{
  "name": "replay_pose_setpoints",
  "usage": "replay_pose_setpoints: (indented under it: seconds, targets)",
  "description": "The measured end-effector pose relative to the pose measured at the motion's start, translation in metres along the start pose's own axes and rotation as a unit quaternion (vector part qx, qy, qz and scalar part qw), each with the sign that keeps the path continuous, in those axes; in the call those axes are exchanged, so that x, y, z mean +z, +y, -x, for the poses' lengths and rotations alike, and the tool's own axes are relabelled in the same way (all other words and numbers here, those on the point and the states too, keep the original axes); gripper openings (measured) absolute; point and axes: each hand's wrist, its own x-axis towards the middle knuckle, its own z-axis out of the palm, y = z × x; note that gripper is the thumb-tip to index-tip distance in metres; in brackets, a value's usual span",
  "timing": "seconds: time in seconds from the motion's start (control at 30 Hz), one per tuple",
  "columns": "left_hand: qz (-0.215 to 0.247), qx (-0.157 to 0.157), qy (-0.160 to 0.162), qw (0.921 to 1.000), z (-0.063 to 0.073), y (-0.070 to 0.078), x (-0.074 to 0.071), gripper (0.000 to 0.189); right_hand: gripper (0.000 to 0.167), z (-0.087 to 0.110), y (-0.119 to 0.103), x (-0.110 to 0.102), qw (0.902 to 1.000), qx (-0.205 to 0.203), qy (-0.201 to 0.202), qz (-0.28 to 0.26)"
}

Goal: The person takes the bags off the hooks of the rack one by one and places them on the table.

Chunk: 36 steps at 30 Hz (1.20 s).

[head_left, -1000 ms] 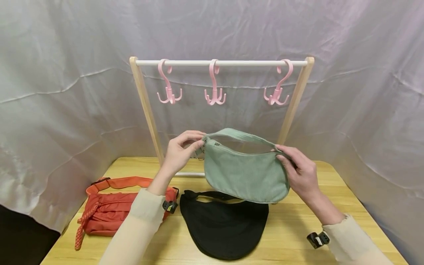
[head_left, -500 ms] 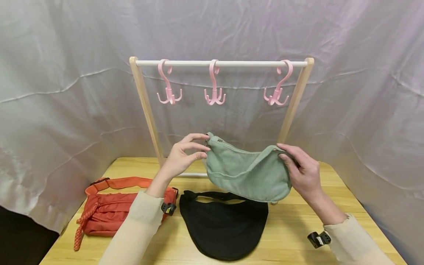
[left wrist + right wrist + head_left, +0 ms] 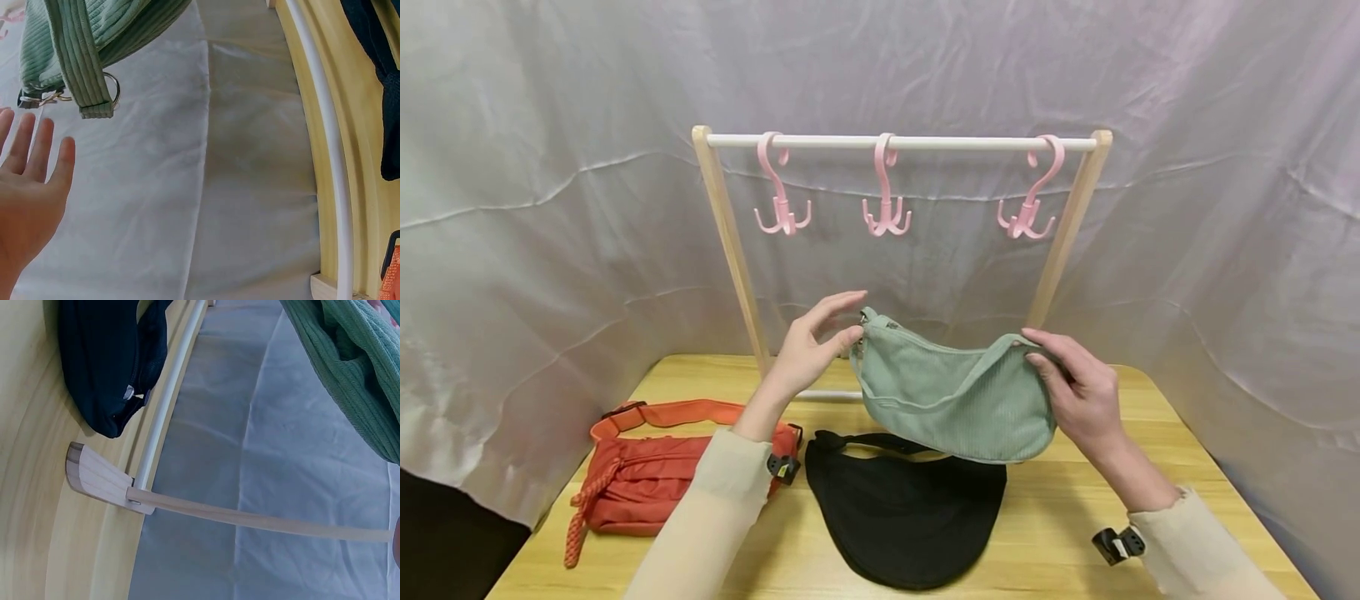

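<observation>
A mint-green corduroy shoulder bag [image 3: 947, 417] is held up in front of the rack, its left end higher than its right. My right hand [image 3: 1086, 392] grips its right end, thumb in front, where the strap joins. At the left end, my left hand [image 3: 805, 346] has its fingers extended, fingertips close to the bag's corner. Spread, straight fingers [image 3: 40, 147] show in the left wrist view, just below the strap's metal ring [image 3: 116, 90]. The strap [image 3: 973, 375] droops across the bag's front. Most of the right hand is outside the right wrist view.
A black bag [image 3: 910, 525] lies on the wooden table [image 3: 1060, 533] below the green one, a red bag [image 3: 655, 475] to its left. Behind stands a rack with a white bar [image 3: 955, 142] carrying pink hooks [image 3: 887, 221]. Grey cloth [image 3: 550, 250] surrounds the table.
My left hand has let go of the bag's left end and its fingers have spread. The strap, earlier arched above the bag, has fallen across its front. My right hand keeps its grip.
</observation>
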Motion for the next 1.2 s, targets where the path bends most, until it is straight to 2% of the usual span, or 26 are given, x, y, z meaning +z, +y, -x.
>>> replay_pose_setpoints:
  seconds: [0.27, 0.47, 0.7, 0.8, 0.97, 1.1, 1.2]
  targets:
    - [0.021, -0.043, -0.037, 0.9982, 0.003, 0.0, 0.005, 0.049, 0.038, 0.002, -0.003, 0.004, 1.0, 0.004, 0.001, 0.002]
    - [0.038, -0.048, -0.036, 0.9975, 0.007, -0.005, 0.008, 0.049, 0.039, 0.004, -0.006, 0.005, 0.9999, 0.012, 0.001, -0.005]
    - [0.043, -0.073, -0.029, 0.996, 0.014, -0.005, 0.011, 0.045, 0.039, 0.015, -0.006, 0.001, 0.9996, 0.026, 0.007, 0.002]
    - [0.041, -0.082, -0.028, 0.9954, 0.017, -0.006, 0.014, 0.044, 0.036, 0.021, -0.005, -0.003, 0.999, 0.041, 0.01, 0.016]
    - [0.025, -0.085, -0.031, 0.9956, 0.02, -0.006, 0.019, 0.041, 0.021, 0.028, -0.01, -0.009, 0.9966, 0.077, 0.009, 0.03]
    - [0.012, -0.078, -0.036, 0.9963, 0.022, -0.003, 0.025, 0.04, 0.03, 0.032, -0.013, -0.014, 0.9933, 0.11, 0.01, 0.034]
    - [0.019, -0.078, -0.039, 0.996, 0.024, -0.002, 0.031, 0.038, 0.038, 0.041, -0.006, -0.018, 0.9908, 0.13, 0.015, 0.034]
